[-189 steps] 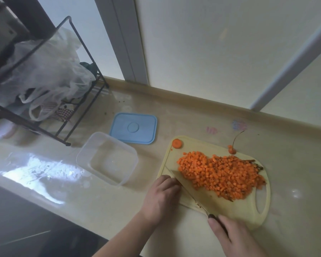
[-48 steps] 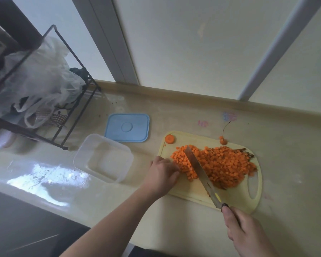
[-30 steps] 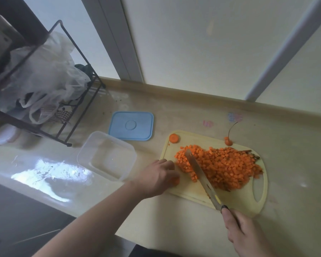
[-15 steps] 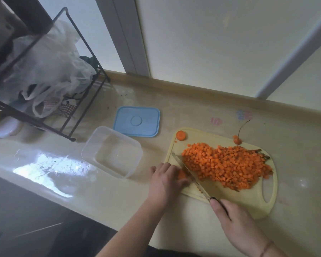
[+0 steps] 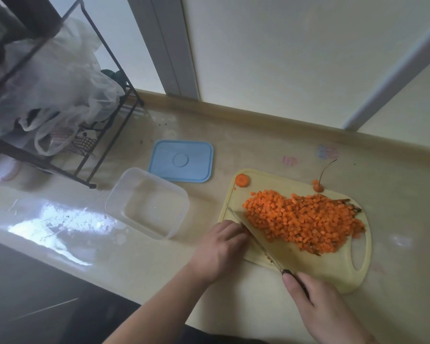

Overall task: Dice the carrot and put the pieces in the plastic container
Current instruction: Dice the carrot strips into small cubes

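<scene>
A heap of diced carrot (image 5: 305,223) covers the middle of the pale yellow cutting board (image 5: 333,269). My right hand (image 5: 320,311) grips the dark handle of a knife (image 5: 255,238), whose blade lies slanted along the heap's left side. My left hand (image 5: 221,247) sits at the board's left edge with fingers curled down against the blade; the small carrot piece it held is hidden under them. The clear plastic container (image 5: 147,202) stands left of the board with no carrot in it. A carrot round (image 5: 242,180) and a carrot tip (image 5: 318,187) lie at the board's far edge.
The container's blue lid (image 5: 181,161) lies flat behind it. A black wire rack (image 5: 90,135) holding plastic bags (image 5: 52,95) stands at the back left. The counter's front edge runs below the container, and a wall closes the back.
The blade left the top of the heap and came down along its left side next to my left hand. A small orange piece seen at my left fingertips is now covered.
</scene>
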The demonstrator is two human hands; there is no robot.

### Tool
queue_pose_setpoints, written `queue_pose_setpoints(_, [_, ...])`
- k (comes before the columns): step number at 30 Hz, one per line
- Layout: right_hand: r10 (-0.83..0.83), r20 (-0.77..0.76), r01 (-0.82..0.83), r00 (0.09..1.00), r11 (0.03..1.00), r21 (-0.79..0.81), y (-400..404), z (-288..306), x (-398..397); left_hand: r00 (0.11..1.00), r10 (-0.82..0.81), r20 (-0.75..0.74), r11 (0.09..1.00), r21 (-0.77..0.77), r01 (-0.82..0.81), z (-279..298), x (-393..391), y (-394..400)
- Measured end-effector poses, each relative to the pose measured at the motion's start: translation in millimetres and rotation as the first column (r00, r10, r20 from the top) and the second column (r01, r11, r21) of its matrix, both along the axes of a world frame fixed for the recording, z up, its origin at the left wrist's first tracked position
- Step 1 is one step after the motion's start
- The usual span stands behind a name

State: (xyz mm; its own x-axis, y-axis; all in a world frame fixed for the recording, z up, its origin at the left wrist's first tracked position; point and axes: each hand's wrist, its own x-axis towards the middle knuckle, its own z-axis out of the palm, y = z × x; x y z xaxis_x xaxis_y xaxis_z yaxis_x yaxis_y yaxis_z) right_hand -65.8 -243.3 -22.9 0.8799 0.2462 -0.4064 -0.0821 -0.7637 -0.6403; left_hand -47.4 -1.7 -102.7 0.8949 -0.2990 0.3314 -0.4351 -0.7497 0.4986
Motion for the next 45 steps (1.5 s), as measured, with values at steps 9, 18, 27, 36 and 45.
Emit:
queue_pose_setpoints(9, [0.077, 0.095, -0.073, 0.992, 0.996, -0.052, 5, -12, 3, 1.0, -0.029, -0.009, 0.996, -0.082, 0.028, 0, 0, 0])
queue_pose_setpoints(18, [0.068, 0.073, -0.072, 0.995, 0.995, 0.062, 8, -5, 18, 0.999, 0.044, 0.017, 0.994, -0.096, -0.042, 5, -5, -4])
queue_pose_setpoints(27, [0.079, 0.022, -0.08, 0.997, 0.997, 0.005, -9, -7, 2, 0.998, -0.005, -0.056, 0.998, -0.055, 0.002, 2, -6, 1])
queue_pose_setpoints(36, [0.062, 0.028, -0.063, 0.998, 0.996, 0.057, 14, -12, 25, 0.999, -0.016, -0.035, 0.996, -0.089, 0.013, -2, -5, 4])
queue_pose_setpoints(45, [0.091, 0.058, -0.095, 0.994, 0.993, 0.069, 2, -6, 4, 1.0, 0.003, -0.015, 0.992, -0.129, -0.005, 0, -8, 8])
